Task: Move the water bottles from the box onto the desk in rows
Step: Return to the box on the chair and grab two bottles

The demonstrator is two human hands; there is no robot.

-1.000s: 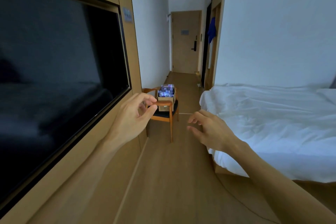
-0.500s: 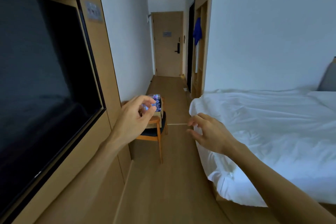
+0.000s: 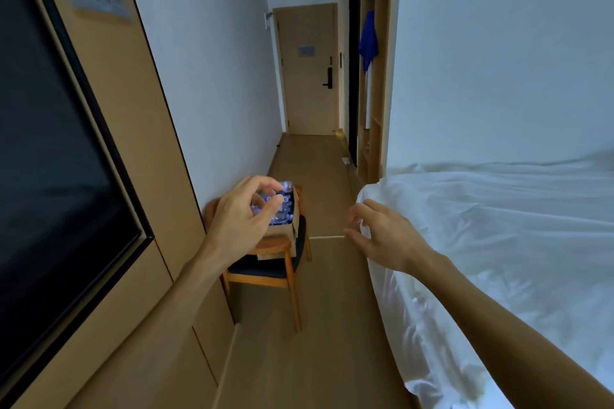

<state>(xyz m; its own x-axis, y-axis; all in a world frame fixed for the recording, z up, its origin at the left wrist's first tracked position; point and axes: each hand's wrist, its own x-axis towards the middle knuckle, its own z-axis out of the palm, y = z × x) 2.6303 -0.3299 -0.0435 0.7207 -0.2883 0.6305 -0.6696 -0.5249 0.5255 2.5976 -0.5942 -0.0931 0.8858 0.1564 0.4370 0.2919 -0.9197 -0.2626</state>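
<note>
A cardboard box [image 3: 295, 226] stands on a wooden chair [image 3: 282, 272] some way ahead by the left wall. Several water bottles [image 3: 284, 209] with blue caps fill it. My left hand [image 3: 244, 221] is raised in front of the box, fingers curled and apart, holding nothing and partly hiding the bottles. Lower and to the right, my right hand [image 3: 387, 237] hovers over the floor beside the bed corner, fingers loosely spread and empty. Both hands are well short of the box. No desk is in view.
A dark television [image 3: 50, 156] is set in the wood panel wall [image 3: 133, 129] on the left. A bed with white sheets [image 3: 498, 242] fills the right side. Between them a wood-floor corridor [image 3: 315, 169] runs to a closed door [image 3: 307, 70].
The view has moved forward and turned left; the chair and box appear nearer and larger. Both hands stay raised and empty, the left one now overlapping the box.
</note>
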